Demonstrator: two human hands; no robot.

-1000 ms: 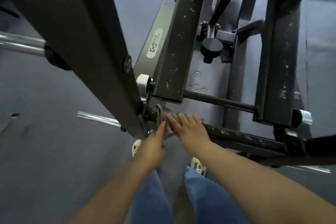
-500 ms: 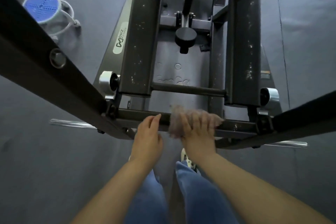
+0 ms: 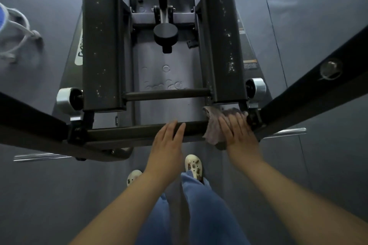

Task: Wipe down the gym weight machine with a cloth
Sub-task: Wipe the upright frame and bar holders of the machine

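Fingers (image 3: 175, 127) of the left hand (image 3: 166, 145) lie straight and empty on the crossbar (image 3: 123, 132) at its middle. Further right, the right hand (image 3: 237, 131) presses the cloth (image 3: 213, 131) flat against the bar's right end, fingers extended, beside the joint (image 3: 253, 119). Wiping this bar appears nearly finished; next likely comes the diagonal beam (image 3: 310, 89), needing a regrip.
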